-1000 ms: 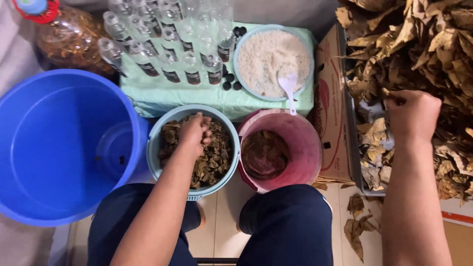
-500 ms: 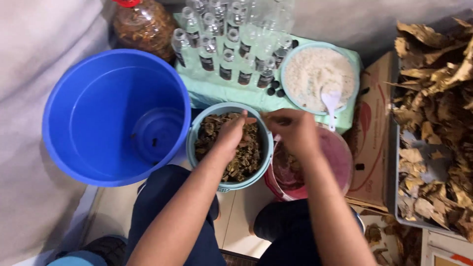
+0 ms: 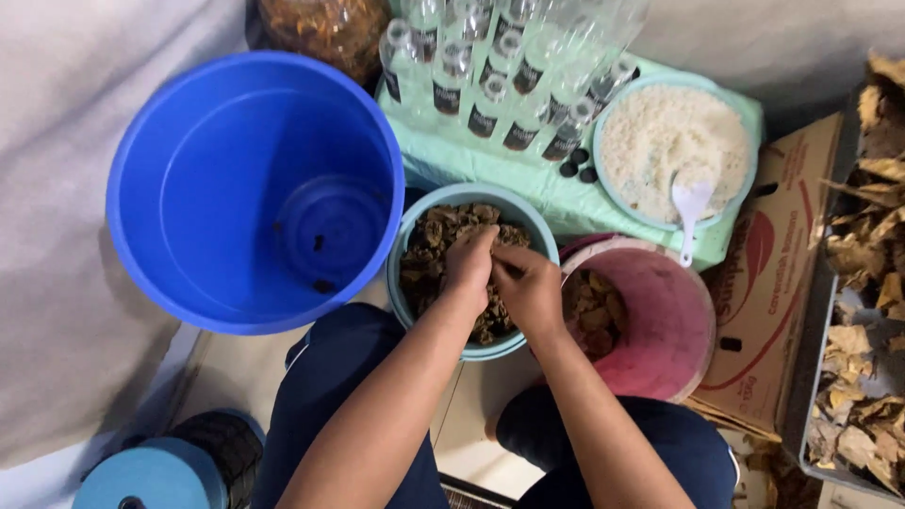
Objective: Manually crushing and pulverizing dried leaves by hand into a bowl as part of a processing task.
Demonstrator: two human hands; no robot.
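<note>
Teal bowl (image 3: 407, 247) of brown pieces (image 3: 426, 254), left hand (image 3: 471, 262) and right hand (image 3: 530, 287) together, both pinching pieces

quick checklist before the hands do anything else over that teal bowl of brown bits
1. Both hands over the teal bowl: ok; left hand and right hand meet above it.
2. Brown pieces in the bowl: ok.
3. What the fingers pinch: cannot tell.
4. Pink bucket upright beside the bowl: ok.
5. Blue tub has room: ok, a few specks inside.
6. White spoon resting in the rice bowl: ok.
</note>
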